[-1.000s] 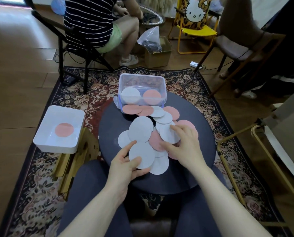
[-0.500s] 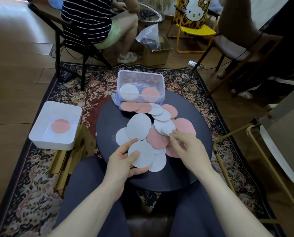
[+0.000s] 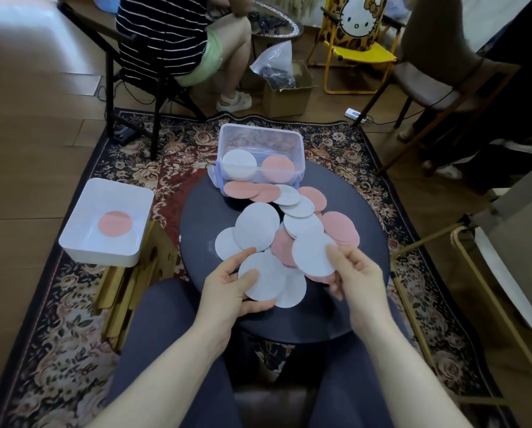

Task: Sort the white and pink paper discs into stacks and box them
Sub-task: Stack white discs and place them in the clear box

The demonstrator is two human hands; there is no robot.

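White and pink paper discs lie scattered on a round dark table (image 3: 363, 307). My left hand (image 3: 230, 288) holds a white disc (image 3: 263, 278) by its near edge, thumb on top. My right hand (image 3: 355, 278) pinches a second white disc (image 3: 312, 253), lifted just above the pile. A large white disc (image 3: 257, 225) and several pink discs (image 3: 340, 225) lie behind. A clear plastic box (image 3: 260, 143) at the table's far edge holds a white stack (image 3: 239, 163) and a pink stack (image 3: 277, 168).
A white tray (image 3: 82, 211) with one pink disc (image 3: 115, 223) sits on a wooden stool to the left. A seated person (image 3: 172, 35) on a chair is beyond the rug. A cardboard box (image 3: 289, 94), yellow chair (image 3: 355, 54) and metal frame (image 3: 474, 273) stand around.
My right hand has picked a white disc off the pile and drawn it toward me. My left hand keeps its white disc. The view has tilted slightly.
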